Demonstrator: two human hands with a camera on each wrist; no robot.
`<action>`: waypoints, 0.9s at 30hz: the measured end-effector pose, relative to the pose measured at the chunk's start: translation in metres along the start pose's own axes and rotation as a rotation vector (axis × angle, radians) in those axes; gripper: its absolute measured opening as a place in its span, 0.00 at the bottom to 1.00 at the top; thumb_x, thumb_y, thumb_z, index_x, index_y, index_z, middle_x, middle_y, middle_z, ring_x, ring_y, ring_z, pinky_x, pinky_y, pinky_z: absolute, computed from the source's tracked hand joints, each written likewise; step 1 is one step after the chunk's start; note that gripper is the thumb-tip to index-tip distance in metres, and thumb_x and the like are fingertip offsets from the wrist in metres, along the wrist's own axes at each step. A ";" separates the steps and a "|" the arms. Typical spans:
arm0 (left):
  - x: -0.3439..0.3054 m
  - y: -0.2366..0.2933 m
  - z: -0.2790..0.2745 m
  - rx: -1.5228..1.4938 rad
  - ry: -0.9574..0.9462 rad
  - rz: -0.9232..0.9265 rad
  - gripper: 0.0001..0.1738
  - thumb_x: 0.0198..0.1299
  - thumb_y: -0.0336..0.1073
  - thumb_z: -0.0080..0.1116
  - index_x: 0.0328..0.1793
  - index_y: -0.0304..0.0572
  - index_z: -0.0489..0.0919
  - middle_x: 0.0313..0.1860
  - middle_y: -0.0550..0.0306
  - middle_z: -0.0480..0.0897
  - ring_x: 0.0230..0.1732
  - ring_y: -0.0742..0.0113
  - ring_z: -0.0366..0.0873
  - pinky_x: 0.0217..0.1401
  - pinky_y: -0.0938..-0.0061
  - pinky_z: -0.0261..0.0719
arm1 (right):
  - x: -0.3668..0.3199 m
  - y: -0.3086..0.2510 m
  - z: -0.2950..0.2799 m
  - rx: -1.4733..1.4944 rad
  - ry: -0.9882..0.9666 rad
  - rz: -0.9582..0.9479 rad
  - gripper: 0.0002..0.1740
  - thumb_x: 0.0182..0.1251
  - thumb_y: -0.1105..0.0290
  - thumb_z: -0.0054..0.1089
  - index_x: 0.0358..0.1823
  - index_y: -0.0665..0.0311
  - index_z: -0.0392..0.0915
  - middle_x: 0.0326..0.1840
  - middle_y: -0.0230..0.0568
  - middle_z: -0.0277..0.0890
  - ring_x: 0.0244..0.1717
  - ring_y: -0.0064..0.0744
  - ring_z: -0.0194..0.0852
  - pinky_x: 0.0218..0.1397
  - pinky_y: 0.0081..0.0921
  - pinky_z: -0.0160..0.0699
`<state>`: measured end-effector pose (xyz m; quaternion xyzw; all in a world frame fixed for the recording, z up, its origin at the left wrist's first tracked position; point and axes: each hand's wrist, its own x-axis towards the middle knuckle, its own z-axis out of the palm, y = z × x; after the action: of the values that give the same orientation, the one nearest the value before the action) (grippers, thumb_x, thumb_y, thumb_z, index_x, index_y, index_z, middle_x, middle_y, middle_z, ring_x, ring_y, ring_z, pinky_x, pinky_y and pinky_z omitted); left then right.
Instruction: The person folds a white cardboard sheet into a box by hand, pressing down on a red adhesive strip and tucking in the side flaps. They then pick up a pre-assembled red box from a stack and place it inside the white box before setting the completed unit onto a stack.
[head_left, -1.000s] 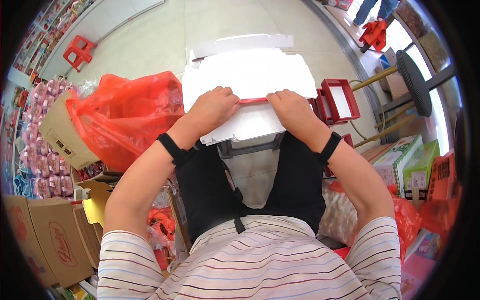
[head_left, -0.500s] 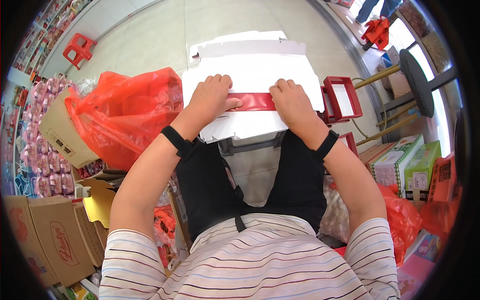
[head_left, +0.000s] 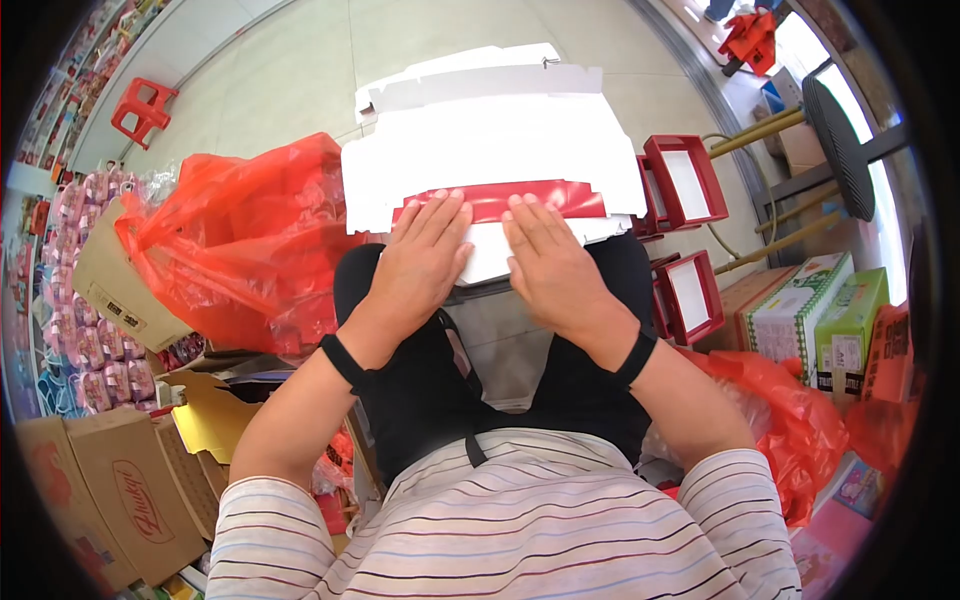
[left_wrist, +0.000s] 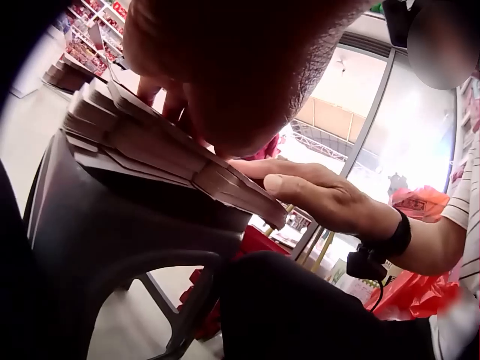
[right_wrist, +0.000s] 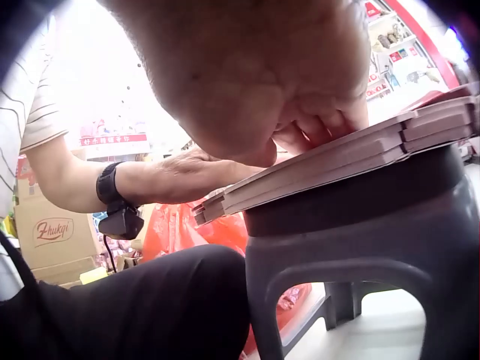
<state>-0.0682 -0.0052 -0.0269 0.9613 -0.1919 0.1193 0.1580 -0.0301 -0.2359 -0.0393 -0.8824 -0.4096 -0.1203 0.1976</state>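
Observation:
A stack of white card sheets [head_left: 500,140], with notched edges, lies on a dark grey plastic stool [right_wrist: 345,259] between the knees. Across the near part of the top sheet runs a glossy red strip [head_left: 560,198]. The left hand [head_left: 422,262] lies palm down, its straight fingertips on the strip's left half. Beside it the right hand [head_left: 562,270], also with fingers extended, touches the strip right of its middle. In both wrist views the hand bends over the sheets' near edge, and its palm hides part of the contact.
Red open boxes with white insides, one red box [head_left: 717,190] among them, stand at the right. A red plastic bag [head_left: 250,220] bulges at the left, near a brown carton [head_left: 130,490]. A small red stool [head_left: 145,108] is far left. Green and white cartons [head_left: 845,330] sit at the right.
The red strip has gone from a thin raised line to a broad flat band. Both hands have gone from curled fingers at its ends to straight fingers lying on it, closer to the body.

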 end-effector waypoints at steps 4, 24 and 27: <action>-0.009 -0.004 -0.005 0.043 -0.006 -0.037 0.28 0.77 0.37 0.59 0.79 0.33 0.75 0.81 0.42 0.74 0.84 0.44 0.68 0.88 0.50 0.61 | -0.014 0.016 -0.010 -0.045 -0.012 0.057 0.30 0.73 0.70 0.61 0.73 0.79 0.73 0.79 0.65 0.69 0.83 0.61 0.64 0.88 0.51 0.61; 0.028 0.002 -0.006 -0.042 0.056 -0.010 0.23 0.70 0.34 0.65 0.69 0.35 0.81 0.73 0.36 0.77 0.77 0.40 0.74 0.80 0.50 0.71 | -0.025 0.035 -0.029 -0.041 0.088 0.052 0.26 0.67 0.78 0.61 0.68 0.76 0.77 0.74 0.61 0.75 0.78 0.61 0.71 0.83 0.49 0.70; 0.056 0.008 -0.002 -0.026 -0.006 0.028 0.22 0.67 0.35 0.69 0.66 0.37 0.82 0.64 0.40 0.81 0.69 0.41 0.77 0.74 0.51 0.75 | -0.024 0.047 -0.042 0.021 0.145 0.057 0.23 0.66 0.78 0.62 0.63 0.74 0.80 0.69 0.58 0.78 0.74 0.60 0.74 0.82 0.51 0.70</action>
<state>-0.0217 -0.0299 -0.0069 0.9567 -0.2074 0.1162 0.1680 -0.0111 -0.2985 -0.0228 -0.8805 -0.3704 -0.1739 0.2392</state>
